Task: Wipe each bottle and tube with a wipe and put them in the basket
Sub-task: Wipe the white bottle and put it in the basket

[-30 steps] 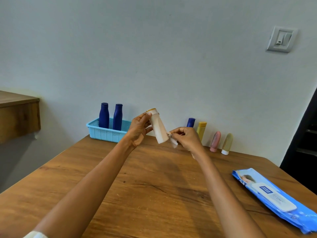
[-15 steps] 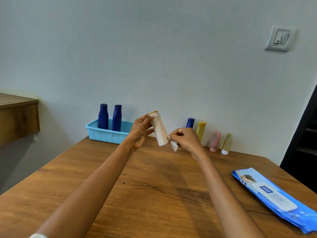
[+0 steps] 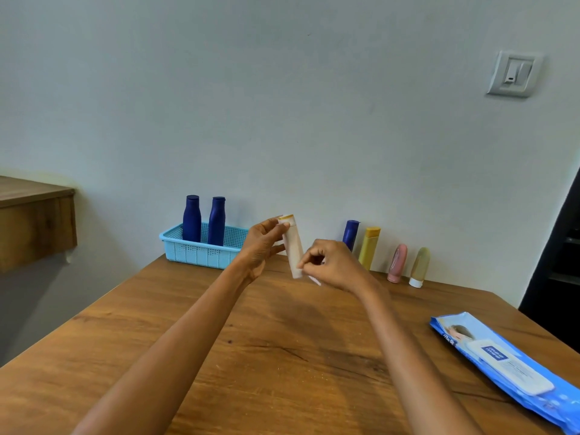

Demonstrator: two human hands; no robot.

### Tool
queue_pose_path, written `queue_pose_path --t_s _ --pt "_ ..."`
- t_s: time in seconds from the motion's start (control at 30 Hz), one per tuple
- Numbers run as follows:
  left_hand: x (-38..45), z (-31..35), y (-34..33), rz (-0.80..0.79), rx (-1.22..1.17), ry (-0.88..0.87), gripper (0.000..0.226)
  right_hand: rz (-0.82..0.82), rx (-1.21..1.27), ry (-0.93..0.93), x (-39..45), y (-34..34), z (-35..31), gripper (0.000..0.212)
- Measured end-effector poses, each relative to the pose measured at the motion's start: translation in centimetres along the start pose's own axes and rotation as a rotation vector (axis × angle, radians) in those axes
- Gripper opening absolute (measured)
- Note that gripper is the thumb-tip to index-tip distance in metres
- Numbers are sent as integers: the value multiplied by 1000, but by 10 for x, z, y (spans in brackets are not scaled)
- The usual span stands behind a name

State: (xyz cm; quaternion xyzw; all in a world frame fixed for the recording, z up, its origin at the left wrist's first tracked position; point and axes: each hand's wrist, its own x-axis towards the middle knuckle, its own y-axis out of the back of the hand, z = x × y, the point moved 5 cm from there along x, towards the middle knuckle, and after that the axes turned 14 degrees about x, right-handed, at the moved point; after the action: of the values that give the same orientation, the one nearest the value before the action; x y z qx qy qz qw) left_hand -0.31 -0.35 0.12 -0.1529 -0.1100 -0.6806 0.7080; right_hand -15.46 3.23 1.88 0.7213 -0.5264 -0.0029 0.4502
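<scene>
- Right hand (image 3: 332,265) has slid along the cream tube (image 3: 293,249) toward its lower end; tube now sits closer to upright than a second ago.
- Wiping stroke looks near its finish, so the basket (image 3: 201,252) drop is probably next.
- Left hand (image 3: 262,246) grips the tube near its yellow cap, held above the tabletop (image 3: 282,356).
- Right hand pinches the wipe (image 3: 314,280) against the tube's bottom end.
- Tube: pale, slim, plain; too small to read dirt.
- Basket holds two blue bottles (image 3: 204,219); four items wait by the wall.
</scene>
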Motion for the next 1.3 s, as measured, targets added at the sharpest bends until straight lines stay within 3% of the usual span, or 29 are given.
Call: queue_pose_path --t_s 0.2,0.47,0.77,0.93,1.0,1.17,1.3 --pt "0 -11 -13 -65 129 58 32 343 -57 257 1 12 -27 24" --pt "1 -11 -13 -82 -70 114 19 371 -97 279 -4 -3 -22 36" --pt "1 -4 2 57 -193 154 16 335 -95 354 -12 -4 -17 12" --pt "2 -3 12 112 -239 140 22 270 -90 266 -12 -4 -3 10" --pt "3 0 12 94 -235 132 22 287 -47 227 -12 2 3 10" --pt "-2 2 -3 -44 -158 115 14 576 313 207 -13 22 -1 15" --pt "-8 8 -17 -138 -177 70 15 487 367 176 -2 8 -11 22"
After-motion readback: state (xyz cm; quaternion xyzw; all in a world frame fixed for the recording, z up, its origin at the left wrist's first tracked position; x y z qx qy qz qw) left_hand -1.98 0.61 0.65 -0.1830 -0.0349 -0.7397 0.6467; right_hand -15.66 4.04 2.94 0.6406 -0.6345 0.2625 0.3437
